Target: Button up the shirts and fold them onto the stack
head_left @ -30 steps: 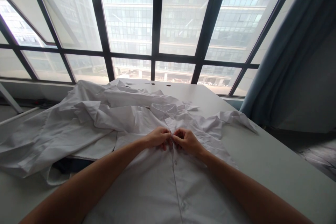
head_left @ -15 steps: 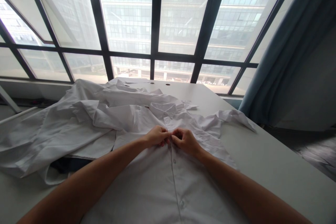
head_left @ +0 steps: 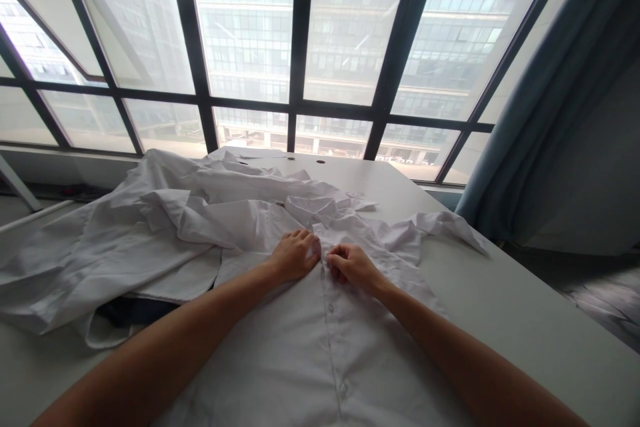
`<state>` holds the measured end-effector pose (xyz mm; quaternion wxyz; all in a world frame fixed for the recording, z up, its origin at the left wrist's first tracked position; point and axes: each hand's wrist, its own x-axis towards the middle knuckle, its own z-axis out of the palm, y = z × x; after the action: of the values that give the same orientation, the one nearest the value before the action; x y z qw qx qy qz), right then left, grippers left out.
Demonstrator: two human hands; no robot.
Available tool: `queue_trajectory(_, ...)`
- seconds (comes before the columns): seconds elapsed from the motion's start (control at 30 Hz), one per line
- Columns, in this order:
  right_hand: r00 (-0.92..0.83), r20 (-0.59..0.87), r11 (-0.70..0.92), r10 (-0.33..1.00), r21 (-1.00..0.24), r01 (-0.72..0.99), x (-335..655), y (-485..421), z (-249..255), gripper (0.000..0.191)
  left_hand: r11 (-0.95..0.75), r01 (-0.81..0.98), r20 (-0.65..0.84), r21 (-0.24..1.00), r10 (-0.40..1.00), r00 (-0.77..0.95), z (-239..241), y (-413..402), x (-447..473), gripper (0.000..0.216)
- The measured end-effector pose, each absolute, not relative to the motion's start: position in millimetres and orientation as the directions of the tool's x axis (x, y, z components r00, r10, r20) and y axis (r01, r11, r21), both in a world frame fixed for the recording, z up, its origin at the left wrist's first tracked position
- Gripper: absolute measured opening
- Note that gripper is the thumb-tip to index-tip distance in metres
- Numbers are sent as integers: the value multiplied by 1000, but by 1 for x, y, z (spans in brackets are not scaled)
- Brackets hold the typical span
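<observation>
While the L hand (head_left: 295,257) and R hand (head_left: 354,268) are working at the placket (head_left: 330,327) of a white button-up shirt (head_left: 280,360), the shirt is lying spread on a white table (head_left: 505,307), buttons up, collar toward the far side. The L hand is resting just left of the placket, fingers curled over the cloth; can't tell if it's pinching anything, as the thumb is hidden. The R hand is just right of the placket, fingers curled in, pinching the cloth at the placket's edge, w/ a narrow gap btwn the two hands. The collar (head_left: 311,210) is sitting just past both hands, crumpled. More white fabric (head_left: 115,253) is bunching up on the left, heaped on the table & hanging past its left edge; can't tell if it belongs to the same shirt. A dark item (head_left: 135,313) is showing under that fabric, too shadowed to name. A tall window w/ black frames (head_left: 300,27) is rising beyond the far edge of the table, an office block (head_left: 245,47) showing through it, and a blue-grey curtain (head_left: 545,80) is hanging at right.
</observation>
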<state>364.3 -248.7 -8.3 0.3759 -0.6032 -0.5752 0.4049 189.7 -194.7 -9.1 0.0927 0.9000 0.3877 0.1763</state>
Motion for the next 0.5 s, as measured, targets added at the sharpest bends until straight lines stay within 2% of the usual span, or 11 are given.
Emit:
queue_trajectory(0.07,40,-10,-27,999,-899,436,363,-251,-10,9,-677,693,149,246,733,663,-12,-193,187,48)
queue_trajectory(0.17,27,20,3,999,-849,529,363,-255,-10,15,-658,723,-53,208,731,680,-11,-197,183,56)
queue_trajectory(0.27,-50,-122,-69,991,-804,591,364,-254,-5,18,-652,725,-207,220,695,688,-4,-197,179,65)
queue_trajectory(0.33,-68,-173,-89,983,-760,643,363,-246,-1,24,-655,714,-240,246,673,700,2,-190,177,67)
queue_trajectory(0.37,-50,-124,-56,991,-728,684,362,-240,2,26,-669,695,-225,264,658,719,5,-185,177,63)
queue_trajectory(0.47,24,174,81,984,-571,817,355,-216,9,25,-753,575,-98,320,577,811,12,-164,180,38)
queue_trajectory(0.5,36,227,93,973,-530,843,353,-208,11,23,-768,536,-45,349,558,829,14,-158,181,32)
